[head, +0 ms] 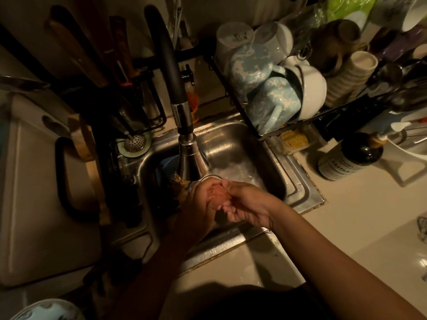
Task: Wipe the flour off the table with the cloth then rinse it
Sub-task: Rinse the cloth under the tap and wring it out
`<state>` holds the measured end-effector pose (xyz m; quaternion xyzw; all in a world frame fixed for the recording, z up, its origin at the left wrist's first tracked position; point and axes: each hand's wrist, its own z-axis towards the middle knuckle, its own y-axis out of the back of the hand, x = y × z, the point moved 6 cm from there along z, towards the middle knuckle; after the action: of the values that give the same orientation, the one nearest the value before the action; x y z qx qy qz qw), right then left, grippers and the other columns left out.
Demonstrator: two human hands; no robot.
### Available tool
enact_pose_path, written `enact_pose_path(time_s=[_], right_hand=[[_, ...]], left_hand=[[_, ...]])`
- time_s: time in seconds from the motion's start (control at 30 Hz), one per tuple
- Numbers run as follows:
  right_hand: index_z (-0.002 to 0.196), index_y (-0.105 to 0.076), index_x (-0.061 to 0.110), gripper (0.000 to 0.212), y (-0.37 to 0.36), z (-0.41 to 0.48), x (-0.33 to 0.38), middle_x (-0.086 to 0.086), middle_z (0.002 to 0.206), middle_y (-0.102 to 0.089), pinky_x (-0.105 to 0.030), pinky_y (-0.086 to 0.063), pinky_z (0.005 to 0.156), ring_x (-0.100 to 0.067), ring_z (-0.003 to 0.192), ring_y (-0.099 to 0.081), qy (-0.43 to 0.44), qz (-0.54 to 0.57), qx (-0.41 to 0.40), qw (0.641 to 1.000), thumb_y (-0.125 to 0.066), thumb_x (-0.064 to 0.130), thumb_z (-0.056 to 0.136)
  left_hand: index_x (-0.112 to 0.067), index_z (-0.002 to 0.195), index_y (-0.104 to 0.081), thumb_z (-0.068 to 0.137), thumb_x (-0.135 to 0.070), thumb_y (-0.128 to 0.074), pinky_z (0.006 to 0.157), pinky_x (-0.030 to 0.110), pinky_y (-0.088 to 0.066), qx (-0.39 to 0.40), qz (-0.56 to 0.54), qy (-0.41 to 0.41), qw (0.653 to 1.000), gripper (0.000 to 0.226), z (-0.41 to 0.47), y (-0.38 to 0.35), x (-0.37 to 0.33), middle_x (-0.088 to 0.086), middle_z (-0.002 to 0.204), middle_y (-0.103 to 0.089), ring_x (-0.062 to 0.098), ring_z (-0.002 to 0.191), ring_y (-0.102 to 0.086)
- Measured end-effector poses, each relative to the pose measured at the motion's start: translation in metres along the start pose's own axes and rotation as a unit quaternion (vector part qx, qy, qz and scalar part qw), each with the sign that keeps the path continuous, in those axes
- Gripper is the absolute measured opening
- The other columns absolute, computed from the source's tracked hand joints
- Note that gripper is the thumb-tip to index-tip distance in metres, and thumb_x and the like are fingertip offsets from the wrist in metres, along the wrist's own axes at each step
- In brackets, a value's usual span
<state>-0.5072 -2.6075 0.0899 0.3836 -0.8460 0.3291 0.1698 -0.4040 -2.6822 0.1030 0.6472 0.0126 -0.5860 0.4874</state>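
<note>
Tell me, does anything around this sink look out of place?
The sink strainer sits up on the sink's rim left of the faucet, not in the drain. Blue mugs lie tilted in the dish rack.

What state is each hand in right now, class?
Left hand: curled round a pinkish cloth over the sink.
Right hand: fingers curled, gripping the same cloth.
</note>
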Motion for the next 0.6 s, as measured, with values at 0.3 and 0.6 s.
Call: enact_pose_path(time_s=[0.3, 0.6], right_hand=[[0.083, -0.056, 0.016, 0.031, -0.007, -0.005, 0.019, 0.008, 0.054, -0.053, -0.016, -0.037, 0.051, -0.003, 0.051, -0.046, 0.246, -0.164, -0.082, 0.952, -0.046, -0.012, 0.095], [0.088, -0.063, 0.017, 0.022, -0.016, -0.028, 0.012, 0.014, 0.077, -0.065, -0.013, -0.045, 0.068, 0.002, 0.074, -0.06, 0.438, -0.193, -0.261, 0.838, -0.052, 0.001, 0.099]], left_hand=[[-0.031, 0.109, -0.055, 0.093, -0.048, -0.053, 0.085, 0.042, -0.053, -0.093, -0.092, 0.094, 0.987, 0.023, 0.004, -0.003, -0.01, -0.007, 0.102, -0.065, 0.012, 0.098, -0.065], [-0.015, 0.106, -0.051, 0.094, -0.039, -0.037, 0.077, 0.0, -0.038, -0.188, -0.195, 0.131, 0.954, 0.031, 0.006, -0.003, -0.04, -0.018, 0.098, -0.056, -0.018, 0.089, -0.056]])
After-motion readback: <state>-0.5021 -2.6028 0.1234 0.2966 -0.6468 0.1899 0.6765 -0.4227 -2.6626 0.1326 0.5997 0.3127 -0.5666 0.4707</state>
